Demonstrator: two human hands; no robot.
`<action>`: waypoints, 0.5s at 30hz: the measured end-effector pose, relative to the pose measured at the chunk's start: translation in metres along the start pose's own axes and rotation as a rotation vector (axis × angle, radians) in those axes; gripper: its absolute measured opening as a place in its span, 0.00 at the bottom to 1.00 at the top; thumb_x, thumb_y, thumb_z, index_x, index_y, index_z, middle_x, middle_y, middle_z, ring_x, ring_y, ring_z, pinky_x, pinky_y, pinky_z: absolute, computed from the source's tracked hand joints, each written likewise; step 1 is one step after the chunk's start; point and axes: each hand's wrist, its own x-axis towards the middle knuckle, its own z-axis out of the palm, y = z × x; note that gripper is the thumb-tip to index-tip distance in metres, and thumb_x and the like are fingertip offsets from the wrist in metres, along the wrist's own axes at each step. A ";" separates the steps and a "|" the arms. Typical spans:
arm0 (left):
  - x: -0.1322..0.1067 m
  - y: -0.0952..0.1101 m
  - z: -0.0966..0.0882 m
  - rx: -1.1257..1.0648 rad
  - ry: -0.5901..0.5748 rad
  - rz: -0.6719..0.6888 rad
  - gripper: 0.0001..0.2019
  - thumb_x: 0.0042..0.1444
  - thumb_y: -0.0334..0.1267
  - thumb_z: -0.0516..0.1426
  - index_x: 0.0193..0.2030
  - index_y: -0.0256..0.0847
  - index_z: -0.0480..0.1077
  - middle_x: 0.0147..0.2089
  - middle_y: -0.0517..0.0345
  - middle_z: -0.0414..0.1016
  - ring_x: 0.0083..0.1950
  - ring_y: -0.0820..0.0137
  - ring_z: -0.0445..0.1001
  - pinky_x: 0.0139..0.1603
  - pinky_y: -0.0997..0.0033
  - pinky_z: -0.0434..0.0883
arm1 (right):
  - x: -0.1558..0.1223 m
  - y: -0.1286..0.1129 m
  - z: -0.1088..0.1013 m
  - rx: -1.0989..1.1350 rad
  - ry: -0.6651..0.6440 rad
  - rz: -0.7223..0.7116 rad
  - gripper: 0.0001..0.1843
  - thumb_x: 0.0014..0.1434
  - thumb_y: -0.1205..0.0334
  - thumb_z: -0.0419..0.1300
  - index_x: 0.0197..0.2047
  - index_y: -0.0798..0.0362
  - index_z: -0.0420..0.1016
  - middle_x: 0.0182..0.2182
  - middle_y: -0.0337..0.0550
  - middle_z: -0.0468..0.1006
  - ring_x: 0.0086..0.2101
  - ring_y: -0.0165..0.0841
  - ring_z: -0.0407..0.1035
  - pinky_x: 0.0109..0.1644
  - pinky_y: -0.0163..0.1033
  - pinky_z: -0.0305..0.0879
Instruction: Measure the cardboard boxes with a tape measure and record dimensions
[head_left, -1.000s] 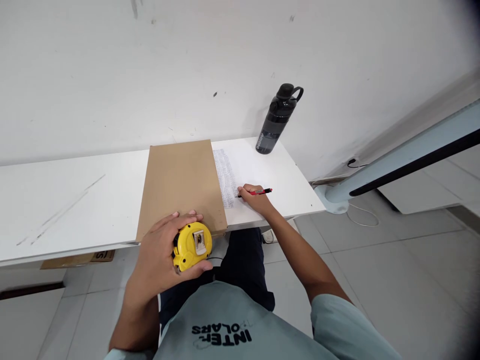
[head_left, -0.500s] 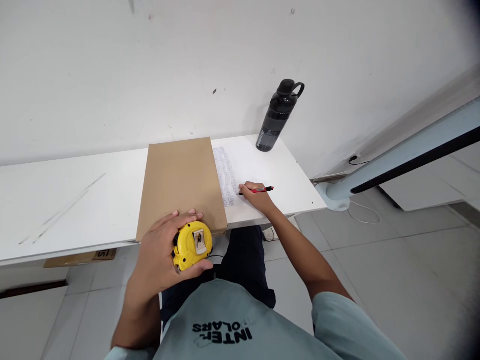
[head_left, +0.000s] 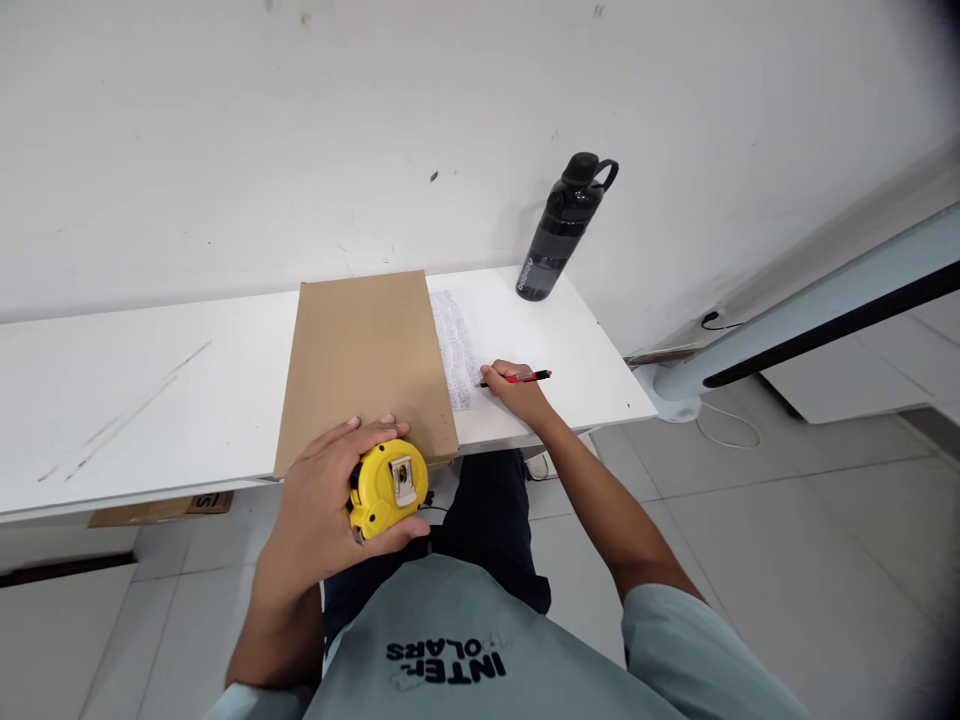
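Note:
My left hand (head_left: 330,505) is wrapped round a yellow tape measure (head_left: 388,486), held at the near edge of a brown cardboard sheet (head_left: 365,360) that lies on the white table (head_left: 150,385). My right hand (head_left: 517,390) pinches a red pen (head_left: 521,377), its tip resting on a printed paper sheet (head_left: 455,345) that sticks out from under the cardboard's right side. The hand rests on the table just right of that paper.
A dark water bottle (head_left: 561,230) stands at the table's back right corner by the white wall. A pale blue beam (head_left: 810,310) runs off to the right, with a cable (head_left: 724,425) on the tiled floor. A cardboard scrap (head_left: 161,510) lies under the table.
Both hands keep their hold and place. The view has shifted slightly, and the pen tip has barely moved on the paper.

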 end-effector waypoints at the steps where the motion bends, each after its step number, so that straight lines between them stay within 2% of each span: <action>1: 0.000 0.000 0.000 0.001 -0.001 0.001 0.36 0.52 0.64 0.65 0.61 0.49 0.63 0.56 0.51 0.81 0.58 0.55 0.80 0.66 0.46 0.72 | 0.000 0.000 0.000 -0.001 0.003 0.000 0.22 0.60 0.50 0.57 0.18 0.47 0.57 0.18 0.35 0.64 0.25 0.33 0.61 0.31 0.40 0.55; 7: 0.000 -0.001 0.001 -0.006 0.003 0.004 0.36 0.51 0.65 0.65 0.60 0.48 0.64 0.56 0.51 0.82 0.57 0.55 0.81 0.65 0.46 0.72 | 0.000 0.001 0.000 0.002 0.021 0.008 0.22 0.59 0.49 0.56 0.18 0.47 0.57 0.19 0.38 0.68 0.29 0.36 0.68 0.35 0.40 0.59; 15: -0.001 -0.004 0.001 -0.013 -0.002 -0.023 0.37 0.50 0.64 0.66 0.61 0.49 0.64 0.57 0.51 0.81 0.58 0.54 0.80 0.66 0.44 0.71 | -0.002 0.000 0.000 -0.004 0.039 0.019 0.21 0.59 0.49 0.56 0.18 0.47 0.58 0.19 0.37 0.68 0.27 0.35 0.64 0.34 0.41 0.58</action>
